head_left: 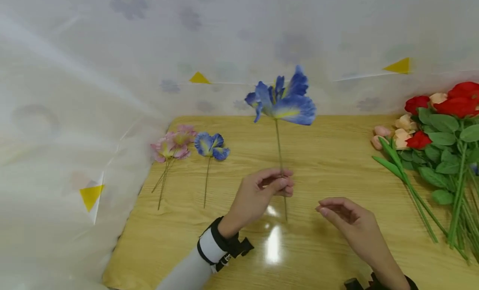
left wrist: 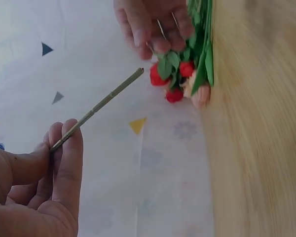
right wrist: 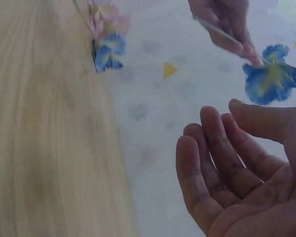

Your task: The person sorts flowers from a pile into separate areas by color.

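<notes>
A blue artificial iris (head_left: 286, 101) with yellow markings stands upright above the table, its thin stem pinched between thumb and fingers of my left hand (head_left: 258, 194). In the left wrist view the bare lower end of the stem (left wrist: 106, 101) sticks out past the fingers. To the right, my right hand (head_left: 348, 223) hovers apart from the stem, fingers loosely bent and holding nothing; the right wrist view shows its palm and spread fingers (right wrist: 217, 138). Another blue iris (head_left: 211, 146) lies on the table left of my left hand, beside pink flowers (head_left: 172, 144) with thin stems.
A heap of red roses (head_left: 458, 103), pale flowers and green leaves lies at the table's right side, with pink tulips (head_left: 381, 136) on its near edge. The wooden table (head_left: 325, 157) meets a patterned white sheet (head_left: 232, 40) at the back and left.
</notes>
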Tool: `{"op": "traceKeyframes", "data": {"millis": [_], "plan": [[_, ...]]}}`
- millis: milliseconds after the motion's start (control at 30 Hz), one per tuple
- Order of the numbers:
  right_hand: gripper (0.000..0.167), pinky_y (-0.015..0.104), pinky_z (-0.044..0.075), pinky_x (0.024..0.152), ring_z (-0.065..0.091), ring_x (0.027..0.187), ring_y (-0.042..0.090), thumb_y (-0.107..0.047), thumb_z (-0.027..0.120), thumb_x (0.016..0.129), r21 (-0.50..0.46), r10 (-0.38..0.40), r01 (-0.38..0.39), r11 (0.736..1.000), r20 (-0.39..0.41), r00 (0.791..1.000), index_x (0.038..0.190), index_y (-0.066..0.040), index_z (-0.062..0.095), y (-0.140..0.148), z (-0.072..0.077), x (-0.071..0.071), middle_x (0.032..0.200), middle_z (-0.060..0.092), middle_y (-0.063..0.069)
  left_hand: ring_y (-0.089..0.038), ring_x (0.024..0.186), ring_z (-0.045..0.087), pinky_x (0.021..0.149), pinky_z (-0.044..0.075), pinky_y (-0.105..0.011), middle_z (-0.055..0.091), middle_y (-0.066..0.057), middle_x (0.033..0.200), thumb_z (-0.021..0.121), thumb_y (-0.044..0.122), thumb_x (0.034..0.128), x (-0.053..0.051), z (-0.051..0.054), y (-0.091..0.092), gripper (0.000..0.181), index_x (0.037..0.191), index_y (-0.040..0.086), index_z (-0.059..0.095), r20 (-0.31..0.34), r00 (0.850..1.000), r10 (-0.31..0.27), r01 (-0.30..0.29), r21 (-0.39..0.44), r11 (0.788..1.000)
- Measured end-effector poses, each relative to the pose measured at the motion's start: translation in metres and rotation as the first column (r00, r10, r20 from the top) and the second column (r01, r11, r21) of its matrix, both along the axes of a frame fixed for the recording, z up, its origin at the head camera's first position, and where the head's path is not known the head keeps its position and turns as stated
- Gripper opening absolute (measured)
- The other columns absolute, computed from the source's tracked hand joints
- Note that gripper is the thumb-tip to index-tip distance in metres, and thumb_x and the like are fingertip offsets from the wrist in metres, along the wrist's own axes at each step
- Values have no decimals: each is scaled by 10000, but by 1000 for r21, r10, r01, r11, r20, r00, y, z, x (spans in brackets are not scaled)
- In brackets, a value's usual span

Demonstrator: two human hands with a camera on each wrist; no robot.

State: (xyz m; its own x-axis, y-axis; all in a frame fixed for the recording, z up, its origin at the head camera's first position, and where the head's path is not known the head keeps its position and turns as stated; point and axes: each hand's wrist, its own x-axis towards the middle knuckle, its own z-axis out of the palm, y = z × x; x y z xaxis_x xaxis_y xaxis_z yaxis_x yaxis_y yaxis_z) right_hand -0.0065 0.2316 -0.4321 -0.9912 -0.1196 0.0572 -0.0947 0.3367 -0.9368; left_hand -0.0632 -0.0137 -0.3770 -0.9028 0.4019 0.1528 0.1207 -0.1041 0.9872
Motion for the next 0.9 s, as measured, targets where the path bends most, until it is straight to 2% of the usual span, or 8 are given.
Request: {"op": "traceKeyframes", "data": {"millis": [133,233,367,467,633,700,767,900], "plan": [[259,65,497,751,626,905,-119,-229,655,973,217,-118,125,968,-45,992,1213,-132,664,33,-1,-10,1022,705,-157,-319,889,716,797,608,-345,714,-205,1026,600,99,985,-5,-4,-30,241,1201,16,670,-69,982,177,-183,-77,980],[380,33,437,673,470,845,-259,-296,628,988,374,-205,201,906,-29,978,1294,-71,613,68,-7,-14,1090,708,-8,-285,848,721,763,611,-325,718,-164,1003,617,111,976,-8,-7,-49,238,1198,63,687,-93,953,287,-298,-143,944],[570,340,535,711,651,907,135,-359,554,1021,582,-356,267,768,42,934,1381,78,492,112,-18,-18,1213,574,363,-264,818,713,736,613,-314,673,-134,996,634,90,962,-14,-11,-74,235,1184,121,707,-108,911,398,-412,-238,879],[642,554,493,692,528,1023,567,-349,515,1037,666,-448,261,699,123,886,1422,147,380,138,-28,-19,1282,454,443,-248,819,708,730,615,-338,634,-131,1003,638,75,961,-19,-14,-94,244,1186,131,712,-122,880,460,-474,-312,824],[674,624,458,851,419,1171,598,-276,465,1052,717,-543,190,671,300,784,1462,189,201,160,-49,-16,1354,309,469,-221,792,726,682,613,-312,646,-132,995,644,99,967,-29,-17,-128,233,1189,113,713,-146,836,529,-530,-463,710],[638,654,387,962,326,1253,594,-226,451,1055,736,-563,171,655,326,759,1463,186,185,162,-54,-16,1362,294,453,-228,777,725,651,605,-290,666,-131,994,641,112,972,-32,-19,-139,228,1187,100,715,-169,824,540,-539,-527,658],[597,670,331,1013,262,1281,587,-172,458,1048,759,-576,163,630,316,754,1457,183,205,162,-56,-16,1329,319,447,-253,767,724,619,591,-277,686,-141,995,636,108,975,-36,-22,-149,231,1190,78,713,-187,816,546,-542,-574,614],[448,610,408,877,389,1134,556,-86,509,1007,815,-563,173,553,213,798,1354,171,387,159,-55,-21,1074,533,408,-287,750,719,539,523,-249,720,-164,982,630,104,977,-40,-32,-164,234,1187,34,707,-213,813,542,-533,-647,545]]}}
